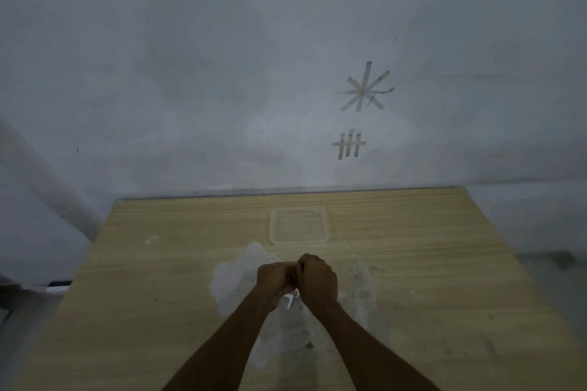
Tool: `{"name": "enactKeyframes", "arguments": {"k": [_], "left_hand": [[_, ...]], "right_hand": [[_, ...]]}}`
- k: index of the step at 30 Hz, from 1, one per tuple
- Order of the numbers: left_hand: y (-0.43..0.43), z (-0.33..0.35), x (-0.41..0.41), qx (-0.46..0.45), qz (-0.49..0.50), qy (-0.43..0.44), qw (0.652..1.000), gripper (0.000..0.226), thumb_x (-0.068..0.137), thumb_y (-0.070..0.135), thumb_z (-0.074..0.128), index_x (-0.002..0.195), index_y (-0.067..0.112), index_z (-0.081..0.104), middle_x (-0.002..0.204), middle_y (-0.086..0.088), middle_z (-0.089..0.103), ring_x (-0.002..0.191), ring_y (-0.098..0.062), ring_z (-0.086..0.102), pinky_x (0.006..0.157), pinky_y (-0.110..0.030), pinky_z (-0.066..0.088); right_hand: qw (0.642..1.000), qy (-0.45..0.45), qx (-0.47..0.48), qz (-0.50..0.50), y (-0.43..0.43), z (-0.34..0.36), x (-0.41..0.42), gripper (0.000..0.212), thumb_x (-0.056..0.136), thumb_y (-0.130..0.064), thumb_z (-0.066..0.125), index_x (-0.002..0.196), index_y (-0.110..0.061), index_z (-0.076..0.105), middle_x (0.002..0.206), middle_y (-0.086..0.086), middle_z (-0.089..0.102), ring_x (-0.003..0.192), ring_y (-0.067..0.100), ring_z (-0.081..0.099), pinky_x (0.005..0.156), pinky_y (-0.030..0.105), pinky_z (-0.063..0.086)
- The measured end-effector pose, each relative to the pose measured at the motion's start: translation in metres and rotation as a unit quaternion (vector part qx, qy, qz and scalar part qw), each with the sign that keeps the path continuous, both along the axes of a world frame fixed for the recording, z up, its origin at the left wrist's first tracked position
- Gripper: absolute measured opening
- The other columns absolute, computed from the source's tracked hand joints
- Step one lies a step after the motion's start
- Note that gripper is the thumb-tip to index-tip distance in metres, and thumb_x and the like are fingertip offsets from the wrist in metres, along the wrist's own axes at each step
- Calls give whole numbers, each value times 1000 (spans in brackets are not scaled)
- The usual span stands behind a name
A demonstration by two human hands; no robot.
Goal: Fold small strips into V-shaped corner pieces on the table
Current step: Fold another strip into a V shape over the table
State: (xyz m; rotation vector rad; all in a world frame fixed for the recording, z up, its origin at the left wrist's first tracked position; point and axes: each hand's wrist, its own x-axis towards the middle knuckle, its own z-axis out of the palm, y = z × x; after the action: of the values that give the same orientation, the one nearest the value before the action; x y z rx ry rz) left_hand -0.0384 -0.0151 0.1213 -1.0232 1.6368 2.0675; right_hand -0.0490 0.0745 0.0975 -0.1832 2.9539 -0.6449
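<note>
Backdrop: grey wall [190,73] with tape marks [363,89] at right
Wood: pale surface [158,263], clear tray [298,241] far centre
Hands: left hand [274,279] and right hand [317,279] met, fingers curled, together pinching the small white strip [289,301]
Strip: poked out below them, over crumpled plastic [232,276], near centre

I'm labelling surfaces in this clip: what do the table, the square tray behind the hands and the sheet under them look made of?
The table: pale wood or wood-look laminate, matt, straight grain lines. The tray: clear plastic; the grain shows through. The sheet: probably thin translucent plastic film, whitish and crinkled at its edge.
</note>
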Motion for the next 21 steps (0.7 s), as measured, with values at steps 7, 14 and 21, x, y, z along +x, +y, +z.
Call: {"name": "enactKeyframes", "arguments": {"k": [7,14,21], "left_hand": [[-1,-3,-2,16,34,-5,999,21,84,-11,57,68,0,64,79,-17,60,71,-31,55,67,-35,51],[-2,-7,-7,9,53,-1,999,20,84,-8,59,102,-16,65,97,-29,63,78,-34,61,70,-38,55],[-6,-6,-8,35,62,6,997,15,83,-5,61,95,-11,67,82,-20,65,67,-29,61,60,-30,56]], "right_hand": [[1000,11,11,0,0,-1,-2,25,99,-22,36,102,-12,59,103,4,64,91,21,64,67,24,36],[999,22,22,27,-1,-2,-2,25,99,-20,35,103,-10,58,104,6,64,90,22,64,67,25,36],[999,14,-26,18,-3,-1,-4,32,99,-23,36,124,-13,54,117,5,62,103,23,63,82,31,47]]}}
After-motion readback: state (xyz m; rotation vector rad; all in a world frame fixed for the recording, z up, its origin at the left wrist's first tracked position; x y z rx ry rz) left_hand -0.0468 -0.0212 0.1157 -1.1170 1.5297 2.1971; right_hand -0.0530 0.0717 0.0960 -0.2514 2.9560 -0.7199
